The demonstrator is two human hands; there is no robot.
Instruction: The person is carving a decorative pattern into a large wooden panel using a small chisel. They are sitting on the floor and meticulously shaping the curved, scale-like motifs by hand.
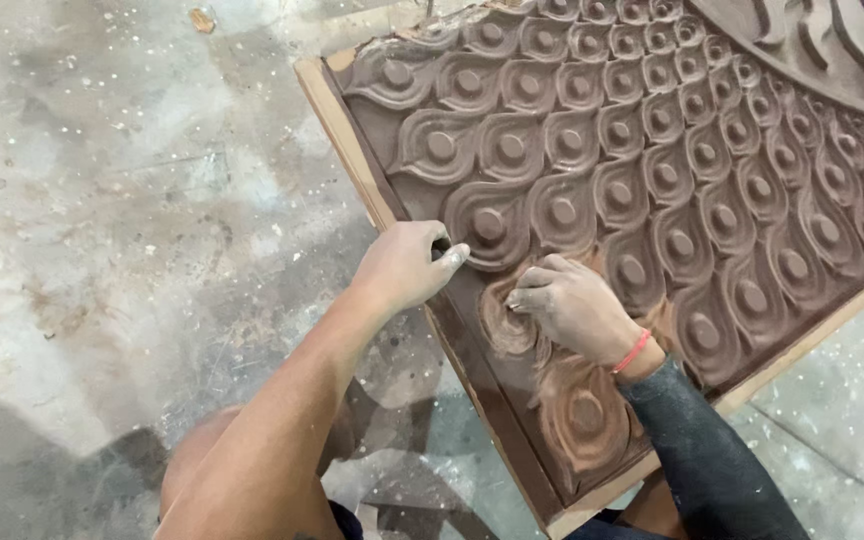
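Head view shows us a large brown clay relief panel [652,170] lying on the concrete floor [102,200]; most scales are shaped, while those at the near corner look rough. Our left hand [402,268] pinches a scale's edge; our right hand [577,308], fingers curled, presses an unfinished one.

Clay relief panel [652,180]: brown, matt, smooth scales; near scales look wetter, streaked. Board [352,150] beneath: pale wood, raw edge. Concrete floor [102,200]: grey, rough, speckled. Both hands clay-dusted.

The clay relief panel [652,180] runs past the top and right edges.
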